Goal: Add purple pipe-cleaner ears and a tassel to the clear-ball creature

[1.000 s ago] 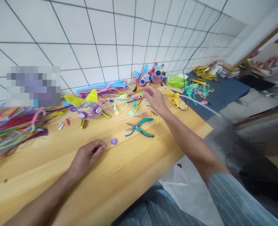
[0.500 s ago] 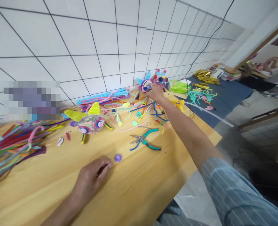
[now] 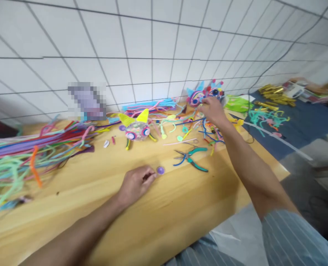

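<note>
My left hand [image 3: 138, 181] rests on the wooden table with fingers curled and thumb against them. Its tips are right beside a small purple coiled disc [image 3: 160, 170]; what they pinch, if anything, is hidden. My right hand [image 3: 214, 111] reaches to the wall side, fingers drawn together, in front of a pink-and-blue pipe-cleaner figure [image 3: 195, 98]. Whatever is between those fingers cannot be made out. Behind it stands a second figure with red pompoms [image 3: 214, 90]. A clear round figure with yellow ears [image 3: 137, 131] stands between my hands, and teal-handled pliers [image 3: 190, 159] lie open nearby.
Bundled pipe cleaners [image 3: 47, 142] cover the table's left; blue and pink ones [image 3: 152, 105] lie along the tiled wall. Loose scraps [image 3: 208, 131] sit below my right hand. Gold bundles [image 3: 276, 95] and teal pieces [image 3: 266, 117] lie on a dark blue cloth [image 3: 294, 127].
The view has swung left, so things appear farther right. My right hand has drawn slightly back from the figures by the wall. My left hand stays beside the purple disc.
</note>
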### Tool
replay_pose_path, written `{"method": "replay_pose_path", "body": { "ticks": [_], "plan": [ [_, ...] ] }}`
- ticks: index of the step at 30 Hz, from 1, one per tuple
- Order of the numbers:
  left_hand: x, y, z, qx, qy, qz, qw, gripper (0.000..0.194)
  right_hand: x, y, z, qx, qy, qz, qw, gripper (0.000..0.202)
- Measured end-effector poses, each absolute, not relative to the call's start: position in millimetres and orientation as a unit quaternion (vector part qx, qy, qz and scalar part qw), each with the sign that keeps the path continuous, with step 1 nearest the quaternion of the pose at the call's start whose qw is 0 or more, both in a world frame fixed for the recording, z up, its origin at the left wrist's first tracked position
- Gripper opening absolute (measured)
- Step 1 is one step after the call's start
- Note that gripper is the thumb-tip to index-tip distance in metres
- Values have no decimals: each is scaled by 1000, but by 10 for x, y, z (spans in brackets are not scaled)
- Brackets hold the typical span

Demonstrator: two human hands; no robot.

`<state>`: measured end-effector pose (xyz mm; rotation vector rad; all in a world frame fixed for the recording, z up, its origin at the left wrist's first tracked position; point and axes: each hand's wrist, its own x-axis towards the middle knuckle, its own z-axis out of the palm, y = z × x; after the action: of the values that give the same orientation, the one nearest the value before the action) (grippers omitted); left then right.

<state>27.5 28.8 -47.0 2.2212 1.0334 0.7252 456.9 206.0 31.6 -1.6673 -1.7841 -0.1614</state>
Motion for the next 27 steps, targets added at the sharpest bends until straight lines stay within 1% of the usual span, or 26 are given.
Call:
{"method": "replay_pose_path", "body": {
  "ticks": [3,6,9,11,14,17,22,27],
  "plan": [
    [311,271,-449,810,406,284,315,27,4108,1510,334,-609,-724,-50,320,35],
    [351,238,-432,795,411,324,307,41,3733,1019,310,-578,-743,-47,335,34],
    [363,227,-443,801,375,356,303,57,3521,778,211,-555,-745,-88,360,32],
    [353,225,-459,808,366,337,314,61,3468,746,101,-554,-739,-108,368,32],
    [331,212,-470,823,377,286,316,63,3507,770,-82,-568,-718,-128,381,32],
    [314,207,-472,852,360,249,287,64,3633,778,-223,-586,-697,-130,393,28],
    [292,203,-517,885,319,240,240,59,3699,754,-326,-601,-684,-112,398,24],
    [256,184,-560,896,327,225,198,58,3650,821,-384,-619,-661,-90,414,30]
  ]
}}
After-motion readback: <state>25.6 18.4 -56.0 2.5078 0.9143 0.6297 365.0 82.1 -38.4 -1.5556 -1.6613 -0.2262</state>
